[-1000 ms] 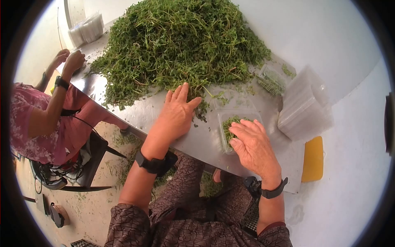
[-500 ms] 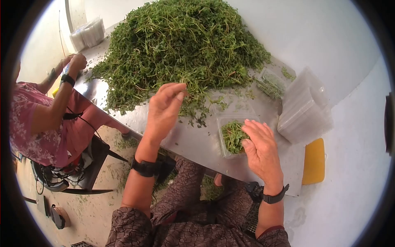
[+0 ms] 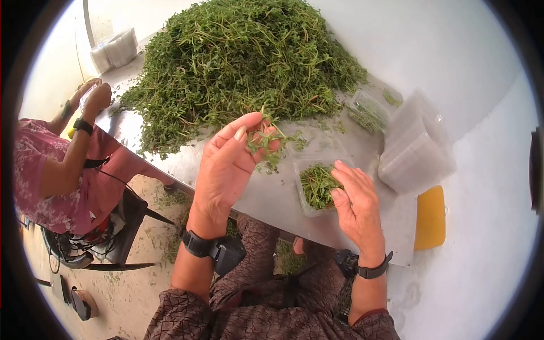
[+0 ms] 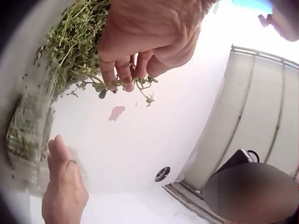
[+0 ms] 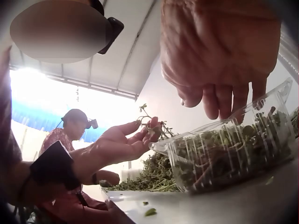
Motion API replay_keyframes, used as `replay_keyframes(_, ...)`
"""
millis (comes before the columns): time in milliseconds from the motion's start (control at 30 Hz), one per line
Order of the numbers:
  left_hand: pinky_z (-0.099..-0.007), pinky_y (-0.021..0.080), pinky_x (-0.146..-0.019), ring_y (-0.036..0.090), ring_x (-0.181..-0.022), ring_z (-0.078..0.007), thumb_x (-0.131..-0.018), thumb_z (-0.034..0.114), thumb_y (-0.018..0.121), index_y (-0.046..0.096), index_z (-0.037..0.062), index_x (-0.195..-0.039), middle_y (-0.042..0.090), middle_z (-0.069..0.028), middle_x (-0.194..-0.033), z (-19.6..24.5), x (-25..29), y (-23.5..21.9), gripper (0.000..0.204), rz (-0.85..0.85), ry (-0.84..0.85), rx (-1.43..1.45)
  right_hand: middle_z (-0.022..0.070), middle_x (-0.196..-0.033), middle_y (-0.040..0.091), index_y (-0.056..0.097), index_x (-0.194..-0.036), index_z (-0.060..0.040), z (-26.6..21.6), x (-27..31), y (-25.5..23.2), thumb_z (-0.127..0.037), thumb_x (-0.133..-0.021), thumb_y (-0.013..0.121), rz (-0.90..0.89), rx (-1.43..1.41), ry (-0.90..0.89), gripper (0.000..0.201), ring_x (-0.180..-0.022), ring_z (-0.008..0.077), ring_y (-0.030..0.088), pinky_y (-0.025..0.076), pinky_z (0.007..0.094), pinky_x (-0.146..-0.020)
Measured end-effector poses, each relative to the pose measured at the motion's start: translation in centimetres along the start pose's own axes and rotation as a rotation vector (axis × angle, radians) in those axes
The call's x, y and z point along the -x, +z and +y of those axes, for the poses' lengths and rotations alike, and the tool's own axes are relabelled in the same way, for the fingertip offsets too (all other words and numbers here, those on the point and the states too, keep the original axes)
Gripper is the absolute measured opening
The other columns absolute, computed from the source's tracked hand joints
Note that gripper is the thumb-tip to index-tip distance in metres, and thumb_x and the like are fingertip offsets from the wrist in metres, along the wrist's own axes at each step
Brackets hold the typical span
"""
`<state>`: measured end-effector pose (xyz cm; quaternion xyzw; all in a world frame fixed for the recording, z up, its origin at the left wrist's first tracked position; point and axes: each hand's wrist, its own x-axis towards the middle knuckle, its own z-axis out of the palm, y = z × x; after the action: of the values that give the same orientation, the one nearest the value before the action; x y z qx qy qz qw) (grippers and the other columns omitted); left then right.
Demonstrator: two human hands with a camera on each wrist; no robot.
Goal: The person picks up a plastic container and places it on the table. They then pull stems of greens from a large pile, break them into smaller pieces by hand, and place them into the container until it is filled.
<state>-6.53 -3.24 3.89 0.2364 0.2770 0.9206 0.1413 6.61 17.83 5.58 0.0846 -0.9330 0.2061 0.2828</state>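
My left hand [image 3: 229, 161] is raised in front of the heap, pinching a green leafy sprig [image 3: 272, 139] between thumb and fingers. In the left wrist view the sprig [image 4: 140, 85] hangs from the fingertips. My right hand [image 3: 358, 207] lies over the right side of a clear plastic box [image 3: 306, 207], its fingers fairly straight at the rim. Cut greens [image 3: 317, 184] fill much of that box, and the right wrist view shows them [image 5: 224, 149] through its ribbed wall. A large heap of leafy greens [image 3: 238, 68] covers the back of the metal table [image 3: 255, 198].
A second clear box with greens [image 3: 368, 110] stands at the back right, beside a tall stack of empty clear boxes [image 3: 416, 147]. A yellow board [image 3: 430, 218] is at the right. Another person [image 3: 59, 170] sits at the left, near more stacked boxes [image 3: 115, 50].
My left hand has lifted away from the heap's front edge and turned palm up with a sprig pinched in it. The right hand has shifted off the greens toward the box's right side.
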Motion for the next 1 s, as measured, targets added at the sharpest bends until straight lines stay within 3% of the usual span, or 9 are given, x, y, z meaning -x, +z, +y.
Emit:
replay_keyframes(200, -0.0455, 0.047, -0.097, 0.058, -0.109, -0.0245, -0.086, 0.022, 0.067, 0.053, -0.0026, -0.126, 0.056, -0.0161, -0.122, -1.7, 0.8, 2.1, 0.048, -0.060, -0.106, 0.131, 0.0179, -0.124, 0.059, 0.054, -0.124, 0.0009, -1.3, -0.3, 0.0, -0.014, -0.085, 0.067, 0.133, -0.234, 0.086, 0.044, -0.101, 0.0294, 0.063, 0.048, 0.0391, -0.089)
replay_keyframes(367, -0.0434, 0.045, -0.099, 0.057, -0.110, -0.0244, -0.092, 0.016, 0.059, 0.054, -0.0015, -0.123, 0.059, -0.0123, -0.117, -3.5, 1.4, 3.2, 0.036, -0.118, -0.163, 0.219, 0.0190, -0.127, 0.058, 0.051, -0.129, 0.0008, -2.2, -0.8, 0.1, -0.013, -0.082, 0.070, 0.160, -0.378, 0.083, 0.052, -0.083, 0.0237, 0.067, 0.053, 0.0340, -0.077)
replay_keyframes(467, -0.0435, 0.049, -0.095, 0.059, -0.107, -0.0257, -0.085, 0.023, 0.068, 0.051, -0.0024, -0.126, 0.056, -0.0174, -0.122, -4.1, 1.9, 3.9, 0.051, -0.038, -0.237, 0.189, 0.0178, -0.117, 0.062, 0.051, -0.128, 0.0020, -2.3, -0.5, 0.5, -0.012, -0.082, 0.071, 0.141, -0.437, 0.148, 0.051, -0.077, 0.0213, 0.067, 0.052, 0.0323, -0.073)
replay_keyframes(533, -0.0425, 0.047, -0.097, 0.059, -0.108, -0.0247, -0.088, 0.020, 0.064, 0.053, -0.0022, -0.124, 0.057, -0.0156, -0.120, -4.3, 2.0, 3.8, 0.044, -0.095, -0.260, 0.263, 0.0147, -0.102, 0.067, 0.054, -0.124, 0.0021, -2.5, -0.3, 0.7, -0.008, -0.084, 0.069, 0.130, -0.542, 0.243, 0.044, -0.076, 0.0193, 0.065, 0.051, 0.0303, -0.071)
replay_keyframes(567, -0.0414, 0.046, -0.099, 0.058, -0.108, -0.0237, -0.092, 0.017, 0.060, 0.054, -0.0020, -0.123, 0.059, -0.0137, -0.118, -4.4, 2.1, 3.7, 0.037, -0.152, -0.278, 0.336, 0.0147, -0.102, 0.067, 0.054, -0.124, 0.0021, -2.5, -0.4, 0.9, -0.008, -0.084, 0.069, 0.131, -0.541, 0.244, 0.044, -0.076, 0.0193, 0.065, 0.051, 0.0303, -0.071)
replay_keyframes(633, -0.0417, 0.046, -0.100, 0.059, -0.108, -0.0238, -0.092, 0.016, 0.060, 0.054, -0.0020, -0.123, 0.059, -0.0140, -0.118, -4.8, 2.1, 3.8, 0.037, -0.137, -0.277, 0.337, 0.0114, -0.086, 0.066, 0.060, -0.112, 0.0021, -2.4, -0.5, 1.3, -0.003, -0.086, 0.064, 0.161, -0.662, 0.267, 0.027, -0.070, 0.0172, 0.062, 0.049, 0.0279, -0.066)
replay_keyframes(733, -0.0412, 0.047, -0.099, 0.059, -0.108, -0.0238, -0.091, 0.014, 0.060, 0.055, -0.0020, -0.122, 0.059, -0.0144, -0.118, -5.0, 2.1, 3.6, 0.036, -0.113, -0.272, 0.351, 0.0112, -0.082, 0.064, 0.063, -0.101, 0.0022, -2.0, -0.3, 1.3, 0.001, -0.087, 0.061, 0.174, -0.542, 0.242, 0.014, -0.066, 0.0163, 0.059, 0.047, 0.0265, -0.062)
replay_keyframes(900, -0.0379, 0.048, -0.095, 0.059, -0.106, -0.0230, -0.090, 0.012, 0.062, 0.056, -0.0014, -0.120, 0.059, -0.0141, -0.118, -5.1, 2.2, 2.6, 0.034, -0.094, -0.267, 0.389, 0.0110, -0.080, 0.064, 0.063, -0.096, 0.0026, -1.7, -0.3, 1.2, 0.001, -0.087, 0.061, 0.260, -0.428, 0.277, 0.009, -0.065, 0.0155, 0.059, 0.047, 0.0268, -0.058)
replay_keyframes(1000, -0.0367, 0.048, -0.094, 0.061, -0.100, -0.0195, -0.082, 0.012, 0.070, 0.052, -0.0032, -0.126, 0.055, -0.0218, -0.122, -4.9, 2.3, 2.4, 0.050, -0.018, -0.282, 0.384, 0.0111, -0.080, 0.064, 0.064, -0.095, 0.0026, -0.8, -0.4, 1.2, 0.001, -0.087, 0.061, 0.342, -0.363, 0.263, 0.009, -0.065, 0.0155, 0.059, 0.047, 0.0266, -0.058)
